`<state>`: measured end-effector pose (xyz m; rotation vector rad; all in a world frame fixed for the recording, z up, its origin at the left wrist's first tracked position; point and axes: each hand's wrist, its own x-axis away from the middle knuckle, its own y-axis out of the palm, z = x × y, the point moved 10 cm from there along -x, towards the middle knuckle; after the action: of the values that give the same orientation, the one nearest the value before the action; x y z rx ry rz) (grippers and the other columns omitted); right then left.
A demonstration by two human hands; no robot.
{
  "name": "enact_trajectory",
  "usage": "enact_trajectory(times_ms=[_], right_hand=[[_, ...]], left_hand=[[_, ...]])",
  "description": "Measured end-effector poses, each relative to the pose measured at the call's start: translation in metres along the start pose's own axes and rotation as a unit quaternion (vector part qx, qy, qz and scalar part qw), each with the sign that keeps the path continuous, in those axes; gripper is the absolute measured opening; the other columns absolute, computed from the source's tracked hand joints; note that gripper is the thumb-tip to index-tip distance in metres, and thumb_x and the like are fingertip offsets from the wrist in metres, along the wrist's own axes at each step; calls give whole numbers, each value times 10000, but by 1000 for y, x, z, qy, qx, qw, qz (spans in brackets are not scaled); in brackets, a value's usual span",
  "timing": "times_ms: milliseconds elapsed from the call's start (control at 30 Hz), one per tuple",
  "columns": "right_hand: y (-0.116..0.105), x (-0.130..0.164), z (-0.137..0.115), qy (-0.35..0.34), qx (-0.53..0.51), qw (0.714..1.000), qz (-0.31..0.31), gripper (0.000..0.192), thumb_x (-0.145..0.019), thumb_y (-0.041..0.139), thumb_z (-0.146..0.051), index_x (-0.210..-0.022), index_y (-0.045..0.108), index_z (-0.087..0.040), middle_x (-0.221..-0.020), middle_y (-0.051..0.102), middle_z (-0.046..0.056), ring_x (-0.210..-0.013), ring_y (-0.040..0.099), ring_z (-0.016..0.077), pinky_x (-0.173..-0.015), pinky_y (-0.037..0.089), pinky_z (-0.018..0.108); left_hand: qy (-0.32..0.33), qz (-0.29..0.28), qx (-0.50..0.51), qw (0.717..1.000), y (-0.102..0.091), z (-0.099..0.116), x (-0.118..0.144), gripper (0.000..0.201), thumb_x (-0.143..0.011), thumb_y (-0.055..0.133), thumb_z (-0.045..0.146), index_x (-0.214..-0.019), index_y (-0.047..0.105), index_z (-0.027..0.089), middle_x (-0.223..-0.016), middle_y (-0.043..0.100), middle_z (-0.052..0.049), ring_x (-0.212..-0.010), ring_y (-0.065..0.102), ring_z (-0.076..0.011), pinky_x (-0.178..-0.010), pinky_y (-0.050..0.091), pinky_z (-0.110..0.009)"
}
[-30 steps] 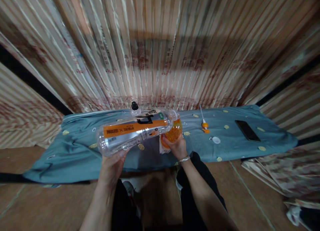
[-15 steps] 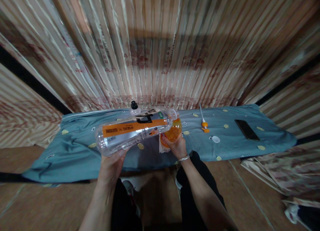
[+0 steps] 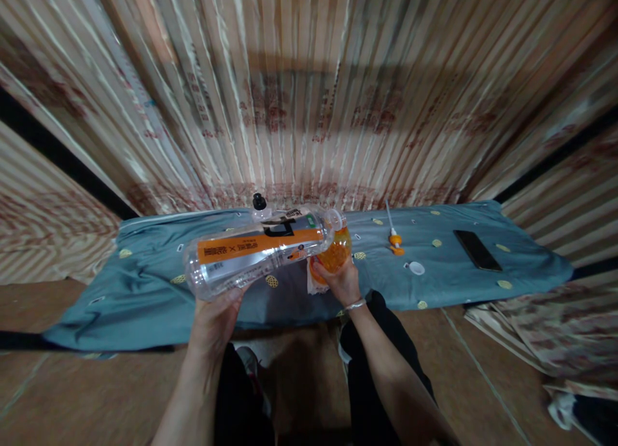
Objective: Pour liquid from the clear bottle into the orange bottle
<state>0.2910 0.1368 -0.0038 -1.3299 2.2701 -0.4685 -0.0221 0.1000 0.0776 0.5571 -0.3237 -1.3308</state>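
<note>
I've got the left hand (image 3: 215, 320) cupped under the base of a big clear bottle (image 3: 258, 250), fingers wrapped up around it, and the bottle lies nearly on its side with its orange label band facing me and its open neck tipped to the right. That neck sits right at the top of a small orange container (image 3: 334, 256), touching or just over its rim (I can't tell which from here). The right hand (image 3: 340, 282) closes around the orange container from below and holds it just above the near part of the blue-grey cloth (image 3: 145, 285), a bracelet showing at the wrist. Behind the bottle, a smaller clear bottle with a black cap (image 3: 259, 203) stands upright on the cloth. Off to the right I see a small orange-and-white nozzle piece (image 3: 394, 239), a white cap (image 3: 416, 268) just beside it, and well apart, a dark phone (image 3: 477, 250) lying flat. A striped curtain (image 3: 309, 92) hangs behind it all.
</note>
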Motion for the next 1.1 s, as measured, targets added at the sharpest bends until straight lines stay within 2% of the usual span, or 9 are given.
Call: enact_trajectory(times_ms=[333, 633, 800, 933, 1100], right_hand=[[0, -1, -1, -1, -1, 1000, -10, 706, -681, 827, -616, -1196, 603, -187, -971, 820, 121, -917, 796, 351, -802, 620, 452], [-1, 1, -4, 24, 8, 1000, -13, 708, -673, 877, -513, -1223, 607, -158, -993, 815, 128, -970, 805, 384, -832, 616, 457], [-2, 1, -3, 27, -5, 1000, -8, 687, -659, 864, -548, -1182, 615, -178, -983, 824, 121, -962, 805, 368, -834, 622, 454], [-2, 0, -3, 25, -16, 1000, -5, 683, -636, 865, -563, -1162, 621, -202, -962, 827, 101, -932, 803, 355, -814, 626, 459], [-1, 0, -1, 38, -8, 999, -15, 697, -633, 859, -560, -1169, 625, -182, -981, 827, 134, -952, 803, 371, -821, 625, 467]], left_hand=[[8, 11, 4, 1000, 0, 2, -1, 580, -474, 1043, 325, -997, 802, 260, -918, 824, -39, -918, 795, -296, -979, 649, -493], [7, 6, 4, 1000, 3, 5, 0, 576, -499, 1030, 313, -1030, 812, 263, -964, 835, -51, -952, 802, -301, -950, 659, -459], [-5, 16, 4, 1000, 3, 5, 1, 596, -467, 1045, 299, -1019, 820, 277, -963, 835, -36, -943, 801, -285, -915, 670, -422], [-7, 17, 3, 1000, 1, 2, 0, 583, -461, 1046, 310, -1001, 827, 288, -982, 836, -39, -962, 798, -298, -937, 665, -450], [-5, 15, -1, 1000, 3, 2, -1, 583, -459, 1052, 336, -994, 826, 287, -956, 833, -40, -990, 794, -311, -974, 652, -465]])
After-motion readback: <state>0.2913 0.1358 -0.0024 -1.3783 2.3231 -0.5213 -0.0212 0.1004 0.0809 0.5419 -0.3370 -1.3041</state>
